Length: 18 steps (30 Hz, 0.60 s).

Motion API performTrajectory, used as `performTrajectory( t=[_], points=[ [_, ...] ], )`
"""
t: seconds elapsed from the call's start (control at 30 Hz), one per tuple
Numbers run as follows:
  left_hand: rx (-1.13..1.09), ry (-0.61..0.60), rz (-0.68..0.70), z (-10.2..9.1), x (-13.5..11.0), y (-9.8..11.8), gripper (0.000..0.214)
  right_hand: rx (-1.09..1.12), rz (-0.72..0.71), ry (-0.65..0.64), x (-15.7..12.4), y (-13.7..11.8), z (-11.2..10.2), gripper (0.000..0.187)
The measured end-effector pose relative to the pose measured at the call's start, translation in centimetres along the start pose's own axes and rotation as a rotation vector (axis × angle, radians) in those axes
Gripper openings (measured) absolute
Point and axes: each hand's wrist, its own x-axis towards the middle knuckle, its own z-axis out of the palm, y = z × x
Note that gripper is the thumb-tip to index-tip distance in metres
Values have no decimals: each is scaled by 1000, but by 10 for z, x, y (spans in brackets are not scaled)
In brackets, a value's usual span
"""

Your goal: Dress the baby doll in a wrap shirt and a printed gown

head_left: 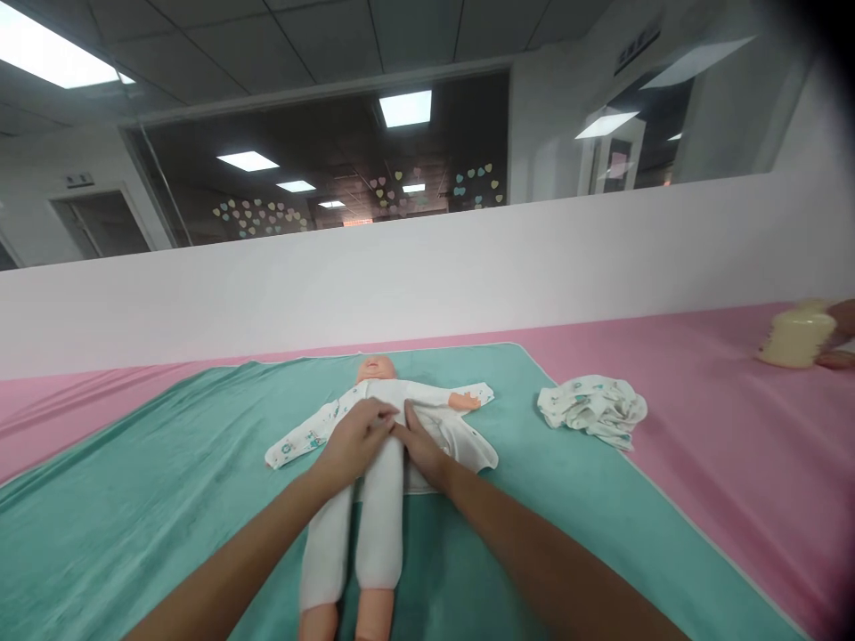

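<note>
Two forearms come in from the near edge, and my hands meet at the waist of the doll (381, 507). It lies on its back with its long axis running near to far, feet toward me and head away, so both hands reach it equally. My left hand (357, 438) is curled over the white waistband; I cannot tell whether it pinches cloth. My right hand (422, 448) lies flat and released. The teal blanket (134, 481) leaves open room on both sides. A bundled cloth (593, 409) sits well to the right. Farther right on the pink table (735, 445), another person's hand (842, 334) holds a cream bottle (798, 336).
</note>
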Motion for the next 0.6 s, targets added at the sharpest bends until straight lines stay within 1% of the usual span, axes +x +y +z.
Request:
performTrajectory(
  t=[0.07,0.1,0.13,0.2,0.23,0.3,0.33,0.37,0.4,0.43,0.47,0.5,0.57,0.6],
  points=[
    [115,-33,133,13,32,-2,28,-28,-103,-67,1,-5,5,60],
    [181,-87,185,21,47,-2,34,-37,-138,-104,1,-6,7,56],
    [244,-142,220,30,61,-1,42,-48,-151,-142,1,-7,8,53],
    [374,-234,262,49,85,1,55,-75,-115,-220,-1,-6,8,51],
    [438,-277,278,58,94,3,54,-97,-87,-260,-2,-6,7,53],
    [538,-361,305,72,109,4,40,-163,-78,-335,-4,-7,2,60],
    [568,-398,313,76,114,3,30,-220,-96,-350,-5,-8,-2,61],
    [588,-428,314,79,119,1,23,-304,-116,-335,-4,-8,-8,57],
    [602,-443,310,79,123,-1,19,-415,-124,-276,-3,-9,-15,49],
    [613,-445,303,78,127,-4,17,-536,-114,-176,-1,-10,-24,39],
    [628,-440,293,76,131,-7,18,-648,-89,-56,1,-10,-33,28],
    [643,-432,283,72,133,-9,19,-737,-54,66,4,-9,-44,23],
    [670,-415,275,65,136,-12,21,-819,20,264,9,-8,-65,23],
    [681,-411,278,62,136,-13,21,-828,49,329,11,-6,-74,23]
  ],
)
